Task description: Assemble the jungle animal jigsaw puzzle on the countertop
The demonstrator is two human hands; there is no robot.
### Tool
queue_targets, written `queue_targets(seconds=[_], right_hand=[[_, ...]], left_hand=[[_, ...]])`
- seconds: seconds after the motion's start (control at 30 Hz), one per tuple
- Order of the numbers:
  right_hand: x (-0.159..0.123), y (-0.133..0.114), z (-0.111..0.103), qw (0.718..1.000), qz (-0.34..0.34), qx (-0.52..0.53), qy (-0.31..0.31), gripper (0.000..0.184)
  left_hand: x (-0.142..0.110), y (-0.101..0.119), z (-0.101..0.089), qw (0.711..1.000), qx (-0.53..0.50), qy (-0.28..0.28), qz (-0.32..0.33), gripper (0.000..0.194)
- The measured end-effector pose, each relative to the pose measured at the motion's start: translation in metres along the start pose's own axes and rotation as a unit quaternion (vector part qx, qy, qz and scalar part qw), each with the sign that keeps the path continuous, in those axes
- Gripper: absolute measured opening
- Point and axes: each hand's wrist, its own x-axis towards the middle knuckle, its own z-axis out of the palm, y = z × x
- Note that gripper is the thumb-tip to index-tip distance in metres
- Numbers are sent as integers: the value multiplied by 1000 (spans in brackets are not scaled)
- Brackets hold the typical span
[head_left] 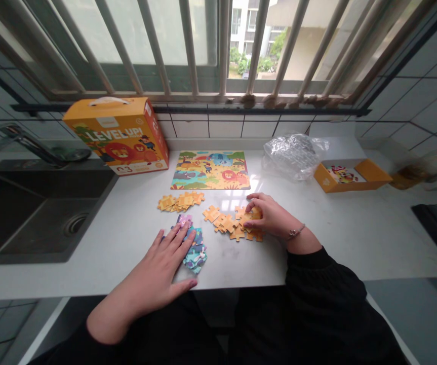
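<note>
My left hand (167,261) lies flat, fingers stretched out, on the left part of a loose pile of blue and purple puzzle pieces (195,256), picture side up. My right hand (269,218) is bent over a spread of orange-backed puzzle pieces (228,222). Its thumb and index finger are curled round an orange puzzle piece (255,214) at the right end of that spread, partly hidden by the fingers. Farther left, another small heap of orange-backed puzzle pieces (182,201) sits beyond my left fingertips.
A finished-looking animal picture board (210,170) lies at the back of the white counter (233,268). An orange box (123,134) stands beside the dark sink (43,213). To the right are crumpled clear plastic (294,154) and an open orange tray (351,176). Window bars rise behind.
</note>
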Motion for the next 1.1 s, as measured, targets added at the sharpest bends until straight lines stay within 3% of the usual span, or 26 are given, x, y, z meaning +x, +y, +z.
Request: queue_targets(seconds=[0.2, 0.3, 0.37, 0.43, 0.5, 0.57, 0.73, 0.87, 1.0, 1.1], right_hand=[[-11, -9, -5, 998, 3, -49, 33, 64], [-18, -29, 4, 994, 27, -91, 48, 90], [-20, -47, 16, 993, 2, -113, 46, 102], [-18, -66, 28, 989, -61, -131, 19, 99], [-14, -80, 39, 983, -118, -138, -23, 83], [-11, -85, 46, 981, -132, -135, -53, 66], [-11, -78, 40, 986, -96, -124, -54, 43], [-21, -63, 24, 992, -69, -107, 3, 50], [-32, -38, 26, 982, 57, -106, 146, 61], [-34, -25, 42, 976, 120, -105, 148, 64]], left_hand=[[11, 5, 20, 996, 37, 29, -81, 75], [11, 2, 25, 991, 48, 39, -123, 70], [9, -2, 25, 988, 50, 47, -141, 69], [7, -5, 23, 986, 53, 53, -149, 69], [7, -6, 20, 986, 56, 61, -142, 70], [11, -2, 19, 987, 53, 77, -127, 71], [41, 46, 27, 990, 9, 123, -63, 65], [77, 92, 43, 987, -28, 121, -104, 64], [111, 110, 55, 980, -55, 87, -167, 80], [128, 114, 60, 982, -65, 72, -164, 94]])
